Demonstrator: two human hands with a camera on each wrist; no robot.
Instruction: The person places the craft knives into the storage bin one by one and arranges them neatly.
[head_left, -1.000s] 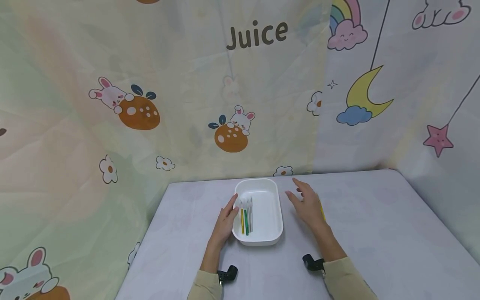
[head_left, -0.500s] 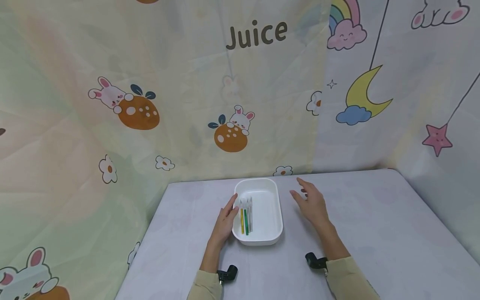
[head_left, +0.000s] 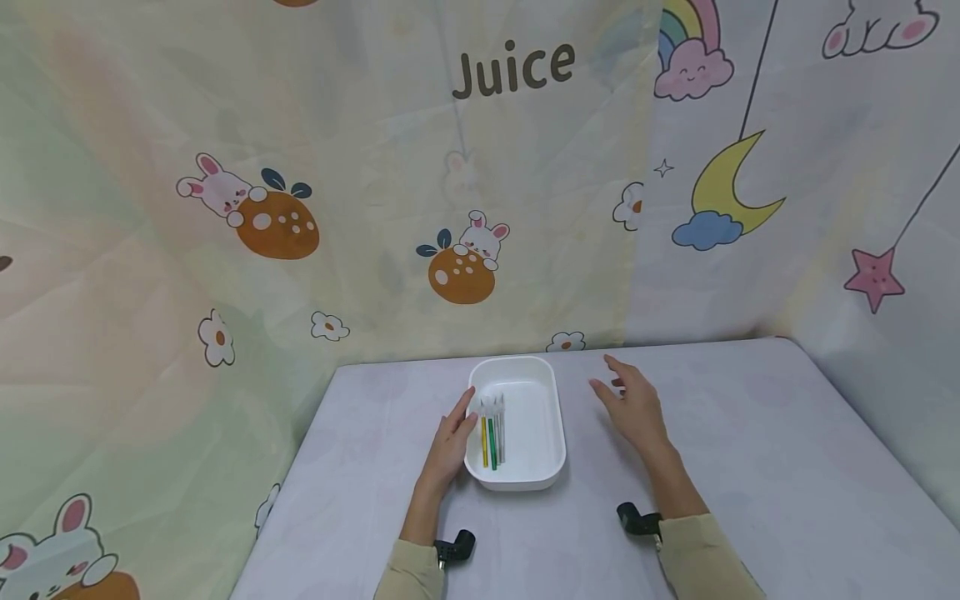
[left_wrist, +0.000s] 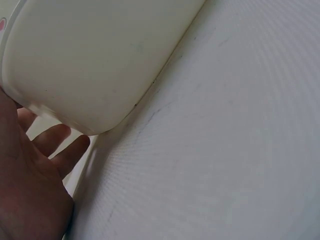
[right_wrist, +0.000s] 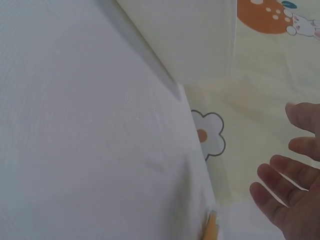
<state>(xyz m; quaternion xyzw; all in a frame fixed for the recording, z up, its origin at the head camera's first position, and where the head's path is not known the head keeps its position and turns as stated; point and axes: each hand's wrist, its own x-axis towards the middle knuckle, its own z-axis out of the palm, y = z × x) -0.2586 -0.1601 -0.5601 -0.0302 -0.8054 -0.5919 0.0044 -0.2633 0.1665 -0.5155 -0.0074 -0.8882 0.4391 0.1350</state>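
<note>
A white tray point(head_left: 534, 433) stands at the middle of the table. Along its left side lie several slim pen-like sticks point(head_left: 492, 442), yellow, green and greyish, with whitish tops. My left hand point(head_left: 447, 446) holds the tray's left wall, thumb over the rim; in the left wrist view its other fingers point(left_wrist: 72, 152) lie along the outside, past the corner. To the right of the tray, apart from it, hovers my right hand point(head_left: 637, 412), fingers spread and nothing in them. A yellow-orange object point(right_wrist: 211, 227) on the table shows in the right wrist view; the head view hides it.
The white-covered table point(head_left: 750, 450) meets a printed cloth backdrop point(head_left: 375, 208) at the back. Each wrist carries a small black camera, one on the left point(head_left: 456, 547) and one on the right point(head_left: 637, 519).
My right hand has drifted a little to the right, away from the tray. The yellow thing behind that wrist is now hidden in the head view. My left hand and the tray stay put.
</note>
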